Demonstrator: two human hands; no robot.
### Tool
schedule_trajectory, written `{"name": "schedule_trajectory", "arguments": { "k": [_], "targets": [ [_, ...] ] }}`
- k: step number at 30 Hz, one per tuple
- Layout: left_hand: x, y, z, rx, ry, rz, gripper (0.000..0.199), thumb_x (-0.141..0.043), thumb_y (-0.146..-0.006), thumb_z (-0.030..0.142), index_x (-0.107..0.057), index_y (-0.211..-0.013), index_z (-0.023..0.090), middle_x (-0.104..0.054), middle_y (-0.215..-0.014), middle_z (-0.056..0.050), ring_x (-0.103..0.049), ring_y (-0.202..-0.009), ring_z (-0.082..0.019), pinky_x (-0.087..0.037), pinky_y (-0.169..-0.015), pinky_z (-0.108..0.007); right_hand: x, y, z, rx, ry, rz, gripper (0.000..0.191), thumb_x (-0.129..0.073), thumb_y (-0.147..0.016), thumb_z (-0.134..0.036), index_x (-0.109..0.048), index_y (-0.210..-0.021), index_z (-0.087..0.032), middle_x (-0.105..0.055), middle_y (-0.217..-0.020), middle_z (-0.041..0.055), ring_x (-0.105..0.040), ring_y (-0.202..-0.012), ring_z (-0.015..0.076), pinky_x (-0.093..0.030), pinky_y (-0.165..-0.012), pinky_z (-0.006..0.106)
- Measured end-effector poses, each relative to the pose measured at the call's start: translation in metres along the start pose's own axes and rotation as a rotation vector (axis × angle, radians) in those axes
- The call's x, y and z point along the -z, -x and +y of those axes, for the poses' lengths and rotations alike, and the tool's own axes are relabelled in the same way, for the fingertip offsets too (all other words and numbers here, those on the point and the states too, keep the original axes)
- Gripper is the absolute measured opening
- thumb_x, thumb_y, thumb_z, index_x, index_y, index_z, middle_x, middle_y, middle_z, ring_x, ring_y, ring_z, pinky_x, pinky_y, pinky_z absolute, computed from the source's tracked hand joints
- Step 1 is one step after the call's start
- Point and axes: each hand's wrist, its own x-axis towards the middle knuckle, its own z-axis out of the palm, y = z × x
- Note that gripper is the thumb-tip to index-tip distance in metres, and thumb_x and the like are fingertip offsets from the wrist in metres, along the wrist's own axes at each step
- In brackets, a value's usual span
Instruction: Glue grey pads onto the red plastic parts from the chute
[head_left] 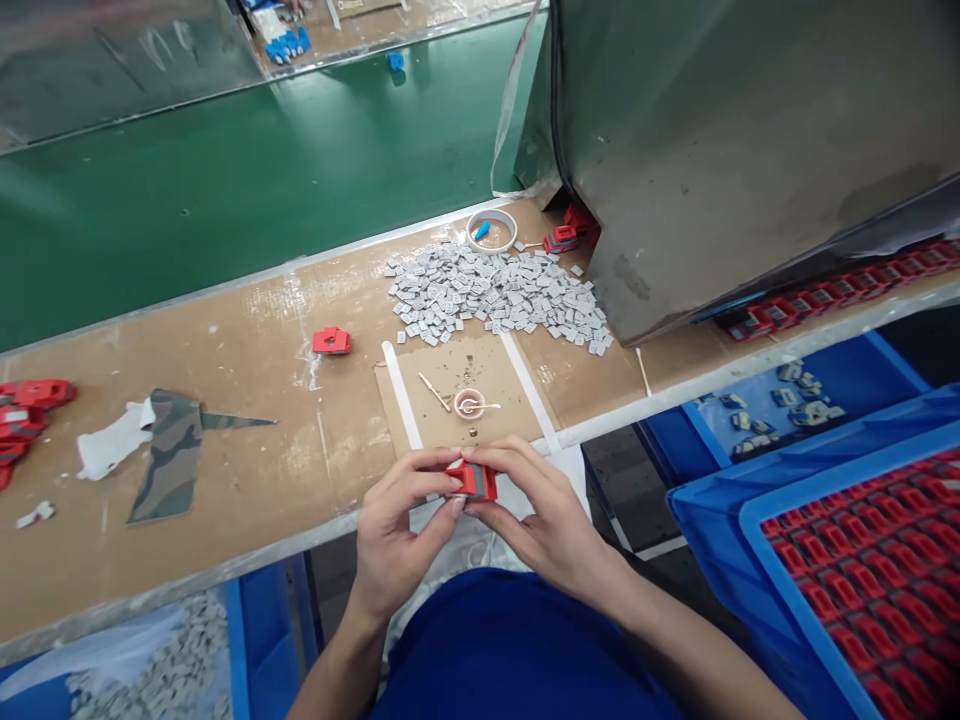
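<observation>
Between my two hands, just past the bench's front edge, is a small red toy car body [480, 483] with a grey stripe. My left hand [409, 525] pinches its left end, and my right hand [536, 505] grips its right side. Beyond them a small round cup [469, 404] with a white stick across it stands on a taped cardboard sheet [439, 365]. A second stick [434, 392] lies left of the cup. Behind is a wide pile of small grey pieces [487, 290]. Another red part [331, 341] rests to the left.
A tape ring [492, 231] holds a blue piece. At left lie a camouflage cloth [169, 460] and red parts [22, 420]. A metal housing [720, 140] overhangs the right. Blue crates [750, 540] of red parts stand lower right; a blue bin [236, 640] holds grey pieces lower left.
</observation>
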Motion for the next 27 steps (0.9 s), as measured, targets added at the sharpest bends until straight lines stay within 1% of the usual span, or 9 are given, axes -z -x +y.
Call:
{"name": "schedule_trajectory", "arguments": {
  "k": [4,8,12,14,16,19,22,25,27],
  "targets": [
    [0.002,0.001,-0.001,0.017,0.004,-0.013,0.018,-0.076,-0.088,0.010,-0.078,-0.099,0.025,-0.076,-0.112,-0.006,-0.074,-0.105,-0.018,-0.060,-0.095,-0.029,0.003,-0.002,-0.003,0.049,0.022,-0.045,0.037,-0.063,-0.099,-0.015,-0.059,-0.134,-0.028,-0.066,-0.113,0.0074,-0.068,-0.107,0.0204,-0.060,-0.091,0.033],
    [0.000,0.003,0.000,-0.007,0.009,-0.008,0.021,-0.076,-0.088,0.009,-0.079,-0.099,0.026,-0.078,-0.109,-0.004,-0.075,-0.103,-0.018,-0.062,-0.094,-0.030,0.003,-0.001,-0.006,0.106,0.128,-0.045,0.033,-0.057,-0.102,-0.015,-0.059,-0.134,-0.025,-0.067,-0.111,0.0091,-0.069,-0.106,0.0215,-0.061,-0.090,0.034],
    [-0.001,0.005,-0.003,-0.022,-0.011,0.016,0.021,-0.075,-0.088,0.009,-0.079,-0.101,0.025,-0.079,-0.110,-0.006,-0.076,-0.104,-0.021,-0.063,-0.095,-0.035,0.000,-0.001,-0.006,0.137,0.211,-0.020,0.027,-0.053,-0.105,-0.018,-0.060,-0.130,-0.023,-0.068,-0.108,0.0104,-0.070,-0.103,0.0222,-0.061,-0.087,0.035],
    [0.000,0.005,-0.005,-0.020,-0.047,0.029,0.019,-0.075,-0.089,0.010,-0.079,-0.100,0.025,-0.079,-0.108,-0.006,-0.076,-0.103,-0.021,-0.064,-0.094,-0.035,0.001,-0.004,-0.005,0.121,0.207,-0.055,0.024,-0.054,-0.105,-0.020,-0.060,-0.127,-0.022,-0.069,-0.108,0.0111,-0.070,-0.102,0.0228,-0.060,-0.086,0.036],
    [0.000,0.005,-0.006,-0.016,-0.097,0.039,0.018,-0.074,-0.089,0.011,-0.078,-0.098,0.025,-0.079,-0.107,-0.005,-0.076,-0.102,-0.020,-0.064,-0.091,-0.033,0.002,-0.007,-0.003,0.083,0.167,-0.106,0.021,-0.056,-0.103,-0.020,-0.059,-0.124,-0.020,-0.069,-0.110,0.0115,-0.069,-0.102,0.0234,-0.060,-0.086,0.037],
    [-0.001,0.004,-0.006,-0.046,-0.214,0.020,0.017,-0.073,-0.090,0.011,-0.078,-0.099,0.024,-0.077,-0.108,-0.006,-0.076,-0.102,-0.020,-0.063,-0.091,-0.032,0.003,-0.010,-0.002,0.014,0.130,-0.129,0.024,-0.059,-0.100,-0.016,-0.057,-0.124,-0.020,-0.067,-0.114,0.0114,-0.068,-0.105,0.0240,-0.059,-0.088,0.037],
    [0.000,0.002,-0.002,-0.108,-0.292,-0.024,0.021,-0.072,-0.090,0.009,-0.076,-0.104,0.024,-0.077,-0.113,-0.007,-0.076,-0.104,-0.021,-0.063,-0.093,-0.033,0.005,-0.009,-0.001,-0.025,0.165,-0.131,0.030,-0.062,-0.099,-0.015,-0.057,-0.128,-0.022,-0.067,-0.116,0.0112,-0.067,-0.105,0.0244,-0.058,-0.088,0.038],
    [0.001,0.000,0.003,-0.143,-0.269,-0.089,0.030,-0.071,-0.091,0.008,-0.073,-0.115,0.025,-0.075,-0.121,-0.008,-0.074,-0.111,-0.021,-0.062,-0.098,-0.033,0.012,-0.004,-0.002,-0.029,0.213,-0.127,0.033,-0.067,-0.098,-0.020,-0.058,-0.129,-0.021,-0.069,-0.118,0.0115,-0.066,-0.106,0.0258,-0.055,-0.091,0.041],
    [0.001,0.000,0.004,-0.145,-0.237,-0.142,0.034,-0.070,-0.092,0.009,-0.070,-0.122,0.026,-0.074,-0.126,-0.008,-0.073,-0.115,-0.021,-0.061,-0.101,-0.032,0.018,0.000,-0.002,-0.058,0.186,-0.114,0.033,-0.069,-0.097,-0.024,-0.060,-0.128,-0.021,-0.071,-0.117,0.0103,-0.065,-0.106,0.0254,-0.054,-0.091,0.040]
  ]
}}
